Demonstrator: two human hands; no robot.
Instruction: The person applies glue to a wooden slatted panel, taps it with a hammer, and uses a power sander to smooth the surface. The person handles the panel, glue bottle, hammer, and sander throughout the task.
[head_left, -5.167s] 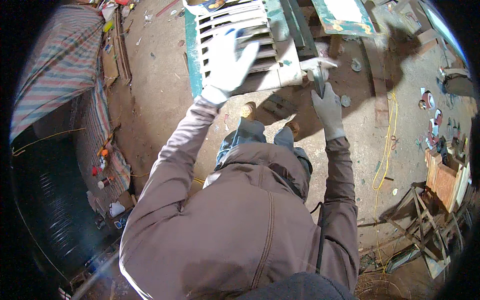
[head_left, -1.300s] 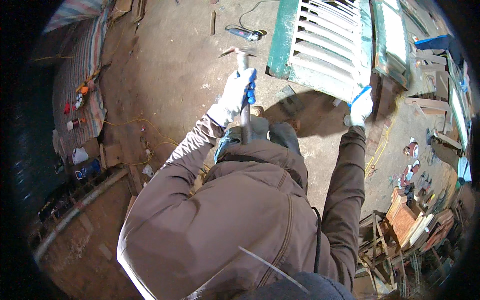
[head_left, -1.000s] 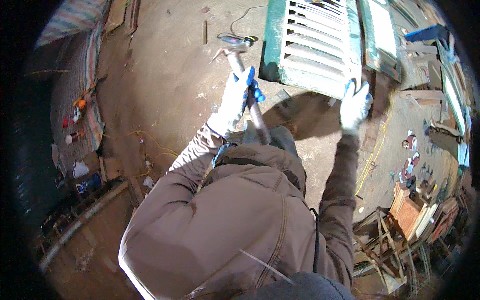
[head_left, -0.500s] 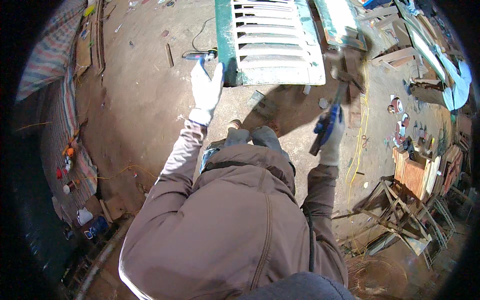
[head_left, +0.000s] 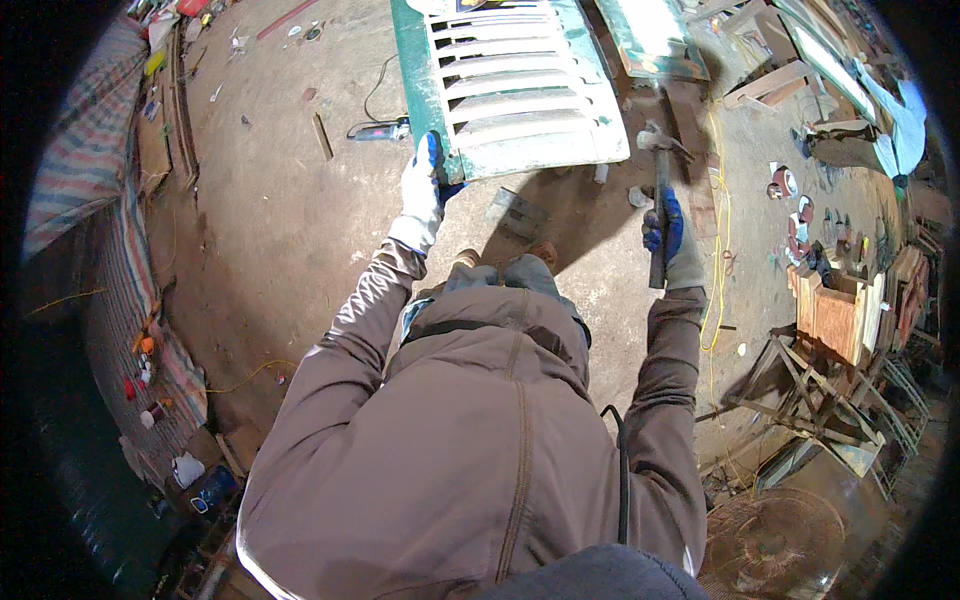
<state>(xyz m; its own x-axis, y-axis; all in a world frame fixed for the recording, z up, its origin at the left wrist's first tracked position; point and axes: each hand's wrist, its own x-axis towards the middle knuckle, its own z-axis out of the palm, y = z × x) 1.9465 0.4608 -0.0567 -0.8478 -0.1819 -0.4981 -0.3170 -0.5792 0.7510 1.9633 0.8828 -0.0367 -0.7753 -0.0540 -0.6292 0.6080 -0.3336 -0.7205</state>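
Note:
A louvered shutter (head_left: 540, 156), green along its frame with white-looking slats, stands in front of me at the top of the view. My left hand (head_left: 424, 190), in a white and blue work glove, is closed around its near left corner. In my right hand (head_left: 674, 238), gloved alike, is a hammer (head_left: 662, 172). Its handle runs up out of the fist, and its head points away from me, to the right of the shutter and apart from it.
A corded power tool (head_left: 380, 131) lies on the floor left of the shutter. Another green panel (head_left: 655, 62) is beyond it at right. A yellow cord (head_left: 716, 270) runs along the floor at right, near a wooden box (head_left: 835, 318). Striped sheeting (head_left: 85, 150) hangs at far left.
My left hand has closed on the shutter's corner from being half spread beside it. The shutter sits slightly tilted and farther left in view. My right hand with the hammer has steadied from a blur.

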